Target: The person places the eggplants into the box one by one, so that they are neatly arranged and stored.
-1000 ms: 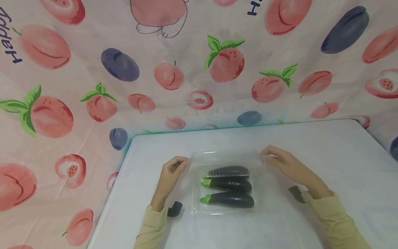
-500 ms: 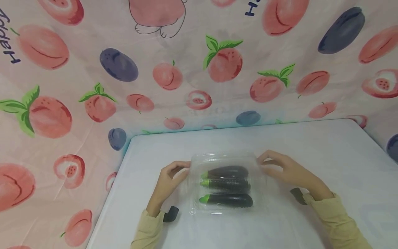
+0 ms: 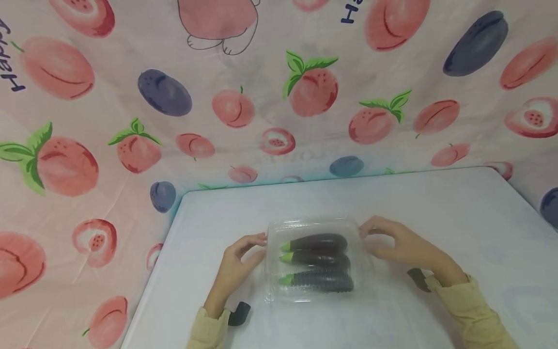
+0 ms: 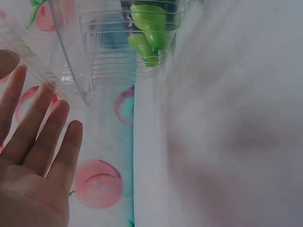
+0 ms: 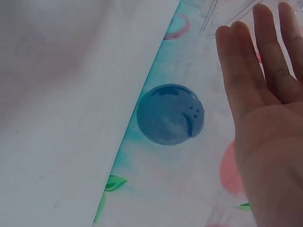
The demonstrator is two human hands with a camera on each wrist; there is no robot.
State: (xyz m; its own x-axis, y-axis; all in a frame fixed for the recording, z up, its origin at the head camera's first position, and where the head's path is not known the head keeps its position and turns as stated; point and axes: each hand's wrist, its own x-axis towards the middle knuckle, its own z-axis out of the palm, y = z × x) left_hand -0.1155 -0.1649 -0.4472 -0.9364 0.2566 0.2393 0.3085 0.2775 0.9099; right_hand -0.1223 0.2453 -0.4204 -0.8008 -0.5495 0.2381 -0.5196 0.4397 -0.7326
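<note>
A clear plastic clamshell box (image 3: 320,296) lies on the white table, with three dark purple eggplants (image 3: 320,281) side by side inside, green stem ends to the left. Its see-through lid (image 3: 311,224) spans over them. A gap between lid rim and ribbed base shows in the left wrist view. My left hand (image 3: 235,264) touches the lid's left edge with fairly straight fingers, its thumb held apart from them. At the right edge, my right hand (image 3: 403,245) likewise touches the lid with extended fingers. Its thumb is hidden in the right wrist view.
The white table (image 3: 457,218) reaches back to a pink cloth (image 3: 218,63) printed with peaches and blue fruit. A dark wrist-worn piece (image 3: 239,314) sticks out under the left sleeve, and a similar one (image 3: 419,280) at the right.
The lid has come down toward me over the eggplants, and both hands have moved slightly nearer with it. The box base and eggplants have stayed in place.
</note>
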